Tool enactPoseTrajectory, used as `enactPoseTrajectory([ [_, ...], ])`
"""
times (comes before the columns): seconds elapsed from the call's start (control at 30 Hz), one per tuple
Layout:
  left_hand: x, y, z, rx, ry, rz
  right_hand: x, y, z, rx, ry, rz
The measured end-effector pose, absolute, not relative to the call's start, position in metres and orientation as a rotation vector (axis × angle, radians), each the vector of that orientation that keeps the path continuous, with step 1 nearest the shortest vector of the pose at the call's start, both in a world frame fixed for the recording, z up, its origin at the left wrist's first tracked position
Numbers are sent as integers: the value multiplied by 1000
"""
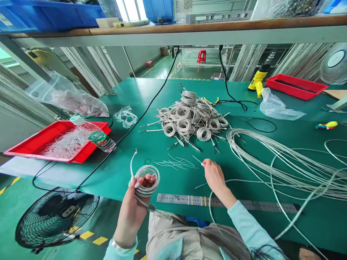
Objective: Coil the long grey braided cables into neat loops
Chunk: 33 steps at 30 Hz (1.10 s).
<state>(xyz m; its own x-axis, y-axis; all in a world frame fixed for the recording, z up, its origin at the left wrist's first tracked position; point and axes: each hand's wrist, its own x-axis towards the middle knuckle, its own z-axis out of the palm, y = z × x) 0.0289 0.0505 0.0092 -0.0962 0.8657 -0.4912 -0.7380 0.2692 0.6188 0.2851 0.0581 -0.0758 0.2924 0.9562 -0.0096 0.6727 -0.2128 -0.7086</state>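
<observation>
My left hand is wrapped round a coiled clear-grey cable, with one end standing up above the fingers and a connector hanging below. My right hand pinches a thin white strand between thumb and fingertips, just right of a small scatter of white strands on the green table. Beyond both hands lies a heap of coiled cables. A metal ruler runs along the front edge, with a cable crossing it. Long loose cables spread to the right of my right hand.
At left are a red tray of white strands, a bottle and plastic bags. A black fan stands below. Back right are a yellow heat gun and red tray. A black cord crosses the table.
</observation>
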Motion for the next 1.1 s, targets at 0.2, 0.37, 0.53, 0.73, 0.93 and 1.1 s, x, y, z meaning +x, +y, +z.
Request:
enactPoseTrajectory([
  [0.2, 38, 47, 9, 210, 913, 1265, 277, 47, -31, -1503, -1190, 1132],
  [0.37, 53, 43, 12, 278, 832, 1190, 260, 26, 27, -799, -622, 1866],
  [0.53, 64, 41, 21, 293, 814, 1172, 257, 19, 41, -720, -762, 1852],
  [0.73, 74, 40, 30, 260, 846, 1171, 250, 22, 45, -987, -1195, 1220],
  [0.93, 80, 34, 32, 274, 771, 1147, 238, 28, 53, -1124, -1339, 836],
  [1.1, 87, 32, 32, 295, 779, 1122, 222, 29, 44, -1309, -1397, 391],
])
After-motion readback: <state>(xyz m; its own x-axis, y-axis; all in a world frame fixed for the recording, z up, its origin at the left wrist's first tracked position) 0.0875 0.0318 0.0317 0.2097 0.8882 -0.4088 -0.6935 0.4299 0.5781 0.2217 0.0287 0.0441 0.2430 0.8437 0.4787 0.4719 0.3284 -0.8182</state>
